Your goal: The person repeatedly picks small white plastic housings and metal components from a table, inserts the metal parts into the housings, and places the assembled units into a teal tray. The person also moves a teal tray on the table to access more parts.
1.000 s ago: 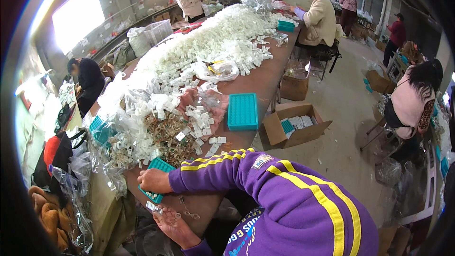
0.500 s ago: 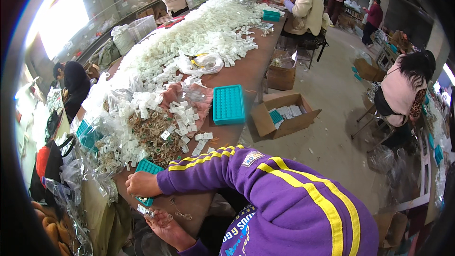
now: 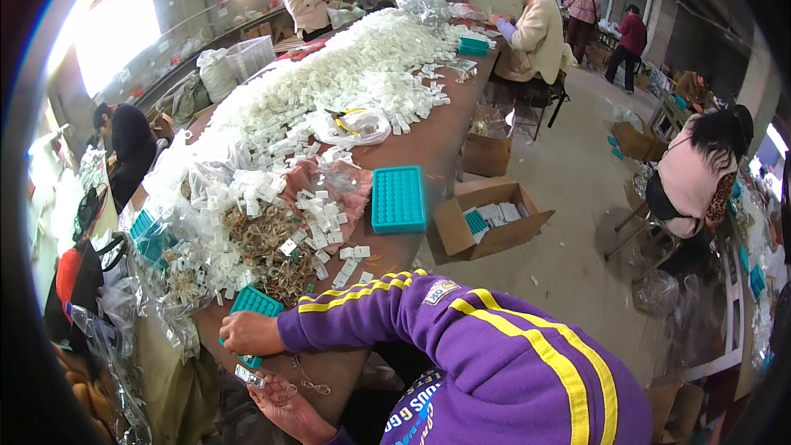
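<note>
At the table's near left end, my right hand (image 3: 251, 334) rests over a small teal tray with round pockets (image 3: 257, 302). Its fingers are bent together at the near end, and what they pinch is hidden. Just below it, my left hand (image 3: 288, 414) grips a small white plastic case (image 3: 249, 376) with a shiny inside, between thumb and fingers. A pale cord loop (image 3: 310, 377) lies on the table beside this hand. Behind the tray is a tangled heap of brownish wires (image 3: 268, 239) with white plastic pieces around it.
A larger teal tray (image 3: 398, 198) lies near the right table edge. A long mound of white pieces (image 3: 329, 58) covers the table (image 3: 428, 128), with yellow-handled pliers (image 3: 342, 121) on a bag. A cardboard box (image 3: 494, 231) is on the floor. Several people work around the room.
The whole view has tilted slightly, so the table appears a little lower. Both hands keep nearly the same places by the small tray, with the white case still in my left hand.
</note>
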A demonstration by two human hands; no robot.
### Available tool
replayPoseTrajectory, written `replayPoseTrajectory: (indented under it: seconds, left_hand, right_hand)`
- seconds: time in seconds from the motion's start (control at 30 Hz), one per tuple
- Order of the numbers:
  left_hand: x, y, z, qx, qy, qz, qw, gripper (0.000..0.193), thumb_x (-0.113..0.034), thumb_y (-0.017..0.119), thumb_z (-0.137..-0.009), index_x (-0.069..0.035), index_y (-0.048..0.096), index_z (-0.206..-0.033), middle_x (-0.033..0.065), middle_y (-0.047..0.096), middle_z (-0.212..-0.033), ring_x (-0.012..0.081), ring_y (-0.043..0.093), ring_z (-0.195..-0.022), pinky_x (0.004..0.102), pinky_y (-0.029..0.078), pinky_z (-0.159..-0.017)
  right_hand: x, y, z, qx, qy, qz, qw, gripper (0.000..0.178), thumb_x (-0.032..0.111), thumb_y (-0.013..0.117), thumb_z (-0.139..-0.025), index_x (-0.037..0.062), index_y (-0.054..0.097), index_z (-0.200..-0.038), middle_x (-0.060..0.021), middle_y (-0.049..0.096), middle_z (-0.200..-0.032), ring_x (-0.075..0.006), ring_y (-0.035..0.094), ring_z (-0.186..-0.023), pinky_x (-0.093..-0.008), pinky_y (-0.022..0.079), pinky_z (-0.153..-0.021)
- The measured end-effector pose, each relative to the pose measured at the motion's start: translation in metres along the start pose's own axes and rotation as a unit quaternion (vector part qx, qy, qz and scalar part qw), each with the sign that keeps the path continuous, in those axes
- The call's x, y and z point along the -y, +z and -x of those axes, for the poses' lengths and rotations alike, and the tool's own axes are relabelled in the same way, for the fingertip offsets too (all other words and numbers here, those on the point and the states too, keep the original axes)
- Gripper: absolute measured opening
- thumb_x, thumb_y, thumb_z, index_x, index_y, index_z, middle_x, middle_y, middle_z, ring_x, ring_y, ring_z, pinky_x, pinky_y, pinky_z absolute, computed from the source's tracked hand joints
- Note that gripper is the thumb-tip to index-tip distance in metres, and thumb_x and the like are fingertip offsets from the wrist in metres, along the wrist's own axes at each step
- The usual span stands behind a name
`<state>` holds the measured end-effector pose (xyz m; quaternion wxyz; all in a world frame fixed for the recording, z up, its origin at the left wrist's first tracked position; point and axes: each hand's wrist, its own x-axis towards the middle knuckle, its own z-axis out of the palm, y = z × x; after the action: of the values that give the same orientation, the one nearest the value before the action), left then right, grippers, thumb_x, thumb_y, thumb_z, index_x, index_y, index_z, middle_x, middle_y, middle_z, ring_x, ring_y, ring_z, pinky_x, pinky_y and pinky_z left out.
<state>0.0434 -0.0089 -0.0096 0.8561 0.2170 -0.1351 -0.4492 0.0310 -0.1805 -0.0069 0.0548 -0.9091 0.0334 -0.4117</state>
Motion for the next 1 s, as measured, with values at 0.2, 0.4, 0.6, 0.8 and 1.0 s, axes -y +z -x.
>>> replayPoseTrajectory:
  seconds: [0.2, 0.4, 0.6, 0.8, 1.0]
  left_hand:
    - [0.000, -0.006, 0.002, -0.026, 0.011, -0.008, 1.000, 0.028, -0.019, 0.048, -0.101, 0.004, 0.050, -0.117, 0.0123, 0.060, -0.103, 0.0138, 0.057, -0.091, 0.0234, 0.049, -0.081]
    - [-0.001, -0.027, -0.005, 0.027, 0.009, -0.025, 0.999, 0.027, -0.018, 0.049, -0.100, 0.002, 0.050, -0.119, 0.0113, 0.061, -0.108, 0.0175, 0.058, -0.096, 0.0295, 0.049, -0.086]
    - [0.002, -0.032, -0.003, 0.000, 0.011, -0.014, 1.000, 0.026, -0.016, 0.049, -0.100, -0.004, 0.049, -0.124, 0.0121, 0.060, -0.116, 0.0183, 0.059, -0.101, 0.0318, 0.049, -0.090]
    - [0.001, -0.020, 0.004, -0.064, 0.018, -0.104, 0.992, 0.029, -0.018, 0.052, -0.099, -0.006, 0.048, -0.125, 0.0085, 0.059, -0.116, 0.0165, 0.059, -0.104, 0.0310, 0.048, -0.093]
    - [0.003, -0.017, 0.002, -0.037, 0.026, -0.130, 0.990, 0.024, -0.018, 0.056, -0.097, -0.006, 0.051, -0.118, 0.0081, 0.059, -0.114, 0.0159, 0.058, -0.103, 0.0292, 0.047, -0.092]
  right_hand:
    - [-0.004, -0.001, 0.003, 0.013, -0.003, -0.056, 0.998, 0.007, 0.016, 0.066, -0.068, 0.0124, 0.062, -0.064, -0.0027, 0.060, -0.074, -0.0227, 0.060, -0.079, -0.0358, 0.047, -0.071]
    - [0.003, -0.024, -0.007, -0.029, 0.063, -0.194, 0.979, 0.003, 0.006, 0.066, -0.070, 0.0076, 0.064, -0.071, -0.0059, 0.062, -0.074, -0.0259, 0.062, -0.077, -0.0373, 0.049, -0.070]
    - [0.031, -0.076, -0.009, -0.005, 0.064, -0.323, 0.944, 0.008, 0.002, 0.064, -0.072, 0.0042, 0.065, -0.079, -0.0082, 0.062, -0.075, -0.0268, 0.063, -0.071, -0.0372, 0.050, -0.061]
    - [0.052, -0.094, 0.002, 0.036, 0.070, -0.293, 0.953, 0.013, 0.003, 0.062, -0.067, 0.0063, 0.067, -0.078, -0.0087, 0.064, -0.078, -0.0292, 0.064, -0.072, -0.0385, 0.051, -0.063]
    - [0.053, -0.097, 0.002, 0.039, 0.054, -0.294, 0.954, 0.011, 0.003, 0.063, -0.067, 0.0057, 0.065, -0.077, -0.0085, 0.062, -0.077, -0.0291, 0.063, -0.071, -0.0385, 0.050, -0.061]
